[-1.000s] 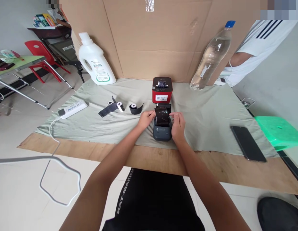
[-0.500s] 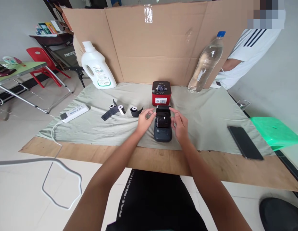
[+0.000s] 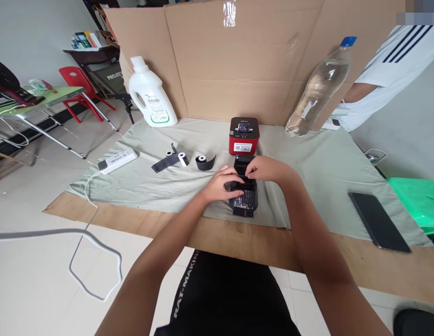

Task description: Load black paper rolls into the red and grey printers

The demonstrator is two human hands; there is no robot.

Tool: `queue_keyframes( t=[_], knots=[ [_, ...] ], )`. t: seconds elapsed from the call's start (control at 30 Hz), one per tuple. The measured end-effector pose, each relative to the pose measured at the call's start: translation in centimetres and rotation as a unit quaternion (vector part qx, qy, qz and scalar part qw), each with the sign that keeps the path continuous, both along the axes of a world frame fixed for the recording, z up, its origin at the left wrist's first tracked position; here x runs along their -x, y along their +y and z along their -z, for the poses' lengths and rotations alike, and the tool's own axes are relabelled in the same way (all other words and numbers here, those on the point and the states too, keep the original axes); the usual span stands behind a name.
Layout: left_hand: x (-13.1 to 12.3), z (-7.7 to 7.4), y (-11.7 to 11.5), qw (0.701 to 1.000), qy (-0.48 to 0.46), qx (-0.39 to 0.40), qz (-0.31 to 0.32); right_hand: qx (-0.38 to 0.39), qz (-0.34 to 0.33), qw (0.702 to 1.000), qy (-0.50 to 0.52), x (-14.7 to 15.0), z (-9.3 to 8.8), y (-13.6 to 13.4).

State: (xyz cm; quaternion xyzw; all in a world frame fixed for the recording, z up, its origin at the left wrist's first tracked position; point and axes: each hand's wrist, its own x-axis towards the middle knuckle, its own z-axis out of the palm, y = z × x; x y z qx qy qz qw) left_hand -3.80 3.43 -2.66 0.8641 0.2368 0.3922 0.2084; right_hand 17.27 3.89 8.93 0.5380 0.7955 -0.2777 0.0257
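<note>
A small dark label printer (image 3: 253,198) lies on the cloth with its lid (image 3: 240,159) raised toward the back. Out of its front hangs a black, white-streaked paper strip (image 3: 243,201). My left hand (image 3: 222,183) grips the printer from the left, thumb over the strip and fingers at the opening. Curled down over the opening, my right hand (image 3: 266,169) has its fingertips pressed together; what they pinch is hidden. Behind the lid stands a red and black printer (image 3: 244,136) with streaked paper on top. Used paper rolls (image 3: 182,159) and a black-coated roll (image 3: 205,162) lie to the left.
A white power strip (image 3: 118,161) lies at the left, its cable running over the edge. A white detergent jug (image 3: 152,95) and a water bottle (image 3: 320,88) stand against the cardboard (image 3: 234,56). A phone (image 3: 379,221) rests at right. A person's sleeve (image 3: 402,56) shows beyond.
My right hand has moved from the printer's right side over its opening. My left hand has shifted onto the printer. The black strip now extends past the printer's front. The view has shifted slightly.
</note>
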Motion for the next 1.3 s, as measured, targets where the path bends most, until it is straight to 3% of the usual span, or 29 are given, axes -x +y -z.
queue_keyframes(
  t=[0.13,0.33,0.5,0.63,0.8,1.0,1.3],
  knots=[
    [0.1,-0.3,0.0,1.0,-0.005,0.017,-0.024,-0.009,0.043,0.99,-0.133,1.3,0.7,-0.6],
    [-0.1,-0.4,-0.1,0.999,-0.026,-0.006,-0.023,-0.081,0.029,0.972,-0.217,3.3,1.6,-2.3],
    [0.2,-0.5,-0.2,0.996,-0.063,-0.025,-0.058,-0.121,0.012,0.969,-0.214,3.7,2.2,-2.5],
    [0.3,-0.5,0.0,0.985,-0.127,0.018,-0.114,-0.142,0.017,0.973,-0.182,2.8,0.4,-2.8],
    [0.2,-0.1,0.1,0.976,-0.148,0.095,-0.126,-0.17,0.037,0.973,-0.154,2.5,-1.1,-3.5],
    [0.2,0.2,0.1,0.977,-0.134,0.112,-0.121,-0.11,0.02,0.98,-0.162,2.9,0.7,-2.9],
    [0.0,0.7,0.4,0.981,-0.056,0.143,-0.115,-0.109,0.034,0.974,-0.194,4.8,2.3,-2.9]
  ],
)
